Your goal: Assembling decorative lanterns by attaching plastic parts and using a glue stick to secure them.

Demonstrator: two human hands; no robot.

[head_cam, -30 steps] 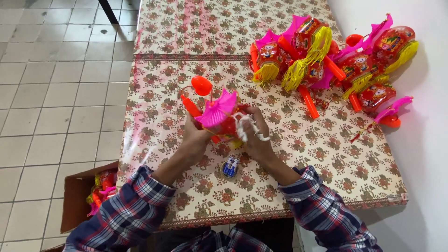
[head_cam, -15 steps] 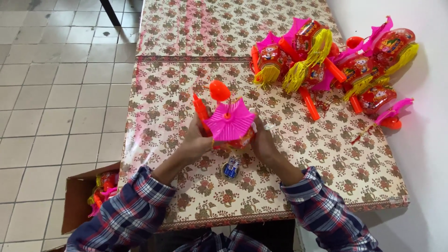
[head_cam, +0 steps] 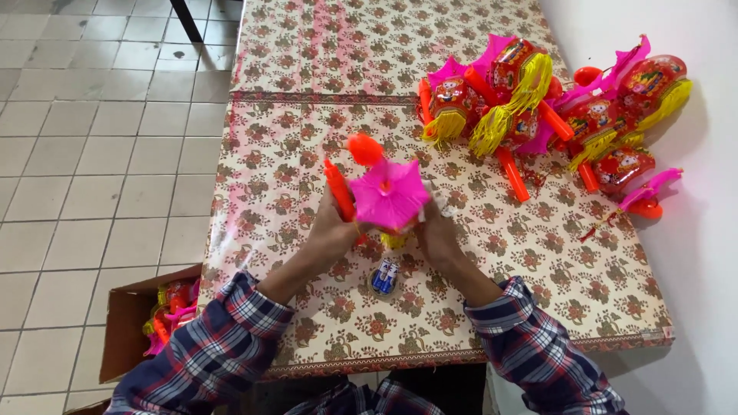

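Down at the far left, on the tiled floor [head_cam: 92, 154], a cardboard box [head_cam: 127, 330] sits open just beside the table's edge, with orange, yellow and pink toy pieces showing inside. Moving right, the table [head_cam: 261, 192] wears a flowered cloth in red and cream. Over its near half comes the left hand [head_cam: 330, 230], out of a plaid sleeve [head_cam: 223, 346], fingers curled around the left side of the toy lantern [head_cam: 388, 196], right by the lantern's orange stick [head_cam: 339, 190], which points away from the person. The lantern itself is held up above the cloth, midway between the two hands: a bright pink pleated top faces the camera, an orange knob [head_cam: 364, 148] pokes out beyond it, and a bit of yellow fringe peeks from underneath. Below it, lying on the cloth between the wrists, is a small round tray of blue batteries [head_cam: 384, 277]. On to the right hand [head_cam: 438, 234]: it clasps the lantern's other side, fingers wrapped in under the pink top, fingertips hidden. Further right and back, against the white wall [head_cam: 692, 230], a heap of finished lanterns [head_cam: 553, 107] lies on the table, red bodies, yellow tassels, pink tops, orange sticks, well apart from the hands.
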